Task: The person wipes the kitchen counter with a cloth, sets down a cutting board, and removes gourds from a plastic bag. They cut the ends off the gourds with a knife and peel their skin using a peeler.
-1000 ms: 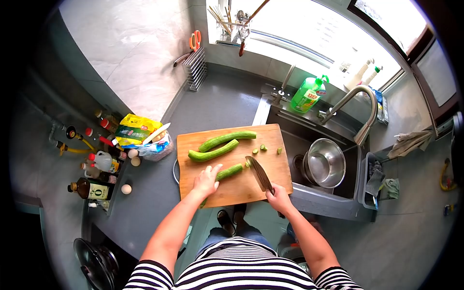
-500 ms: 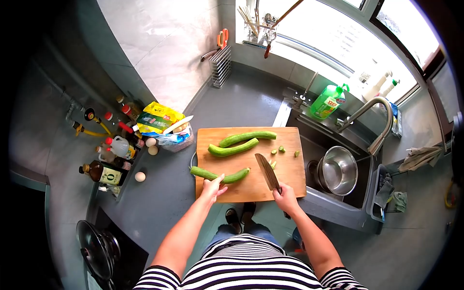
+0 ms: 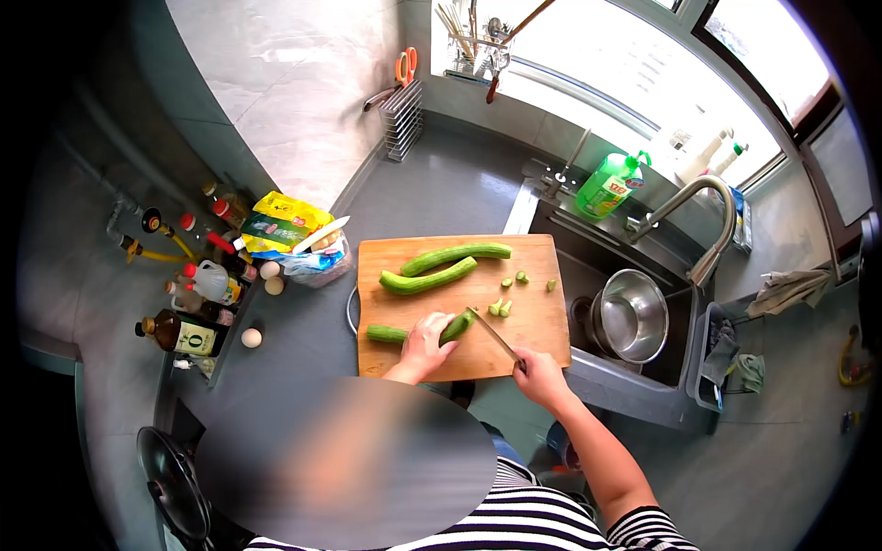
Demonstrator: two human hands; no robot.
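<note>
A wooden cutting board point(image 3: 537, 321) lies on the counter, partly over the sink's edge. Across its near side is a long green luffa gourd point(image 3: 385, 334), and my left hand point(image 3: 426, 347) is closed over its middle. My right hand point(image 3: 540, 376) grips the handle of a kitchen knife point(image 3: 497, 340). Its blade stands edge down, with the tip at the gourd's right end. Farther back on the board rest two more gourds, an upper one point(image 3: 457, 256) and a lower one point(image 3: 429, 278). Several small cut-off ends point(image 3: 500, 309) are scattered to their right.
On the right, a steel pot point(image 3: 634, 317) sits in the sink point(image 3: 577, 246) under a curved faucet point(image 3: 721, 220). Green dish soap point(image 3: 606, 188) stands behind it. Left are food bags point(image 3: 289, 228), bottles point(image 3: 188, 332) and several eggs point(image 3: 251, 338). A blurred patch covers my left forearm.
My left hand has moved from under the gourd to over it, nearer its right end. The knife has turned from lying flatter to edge down, its tip now at that end.
</note>
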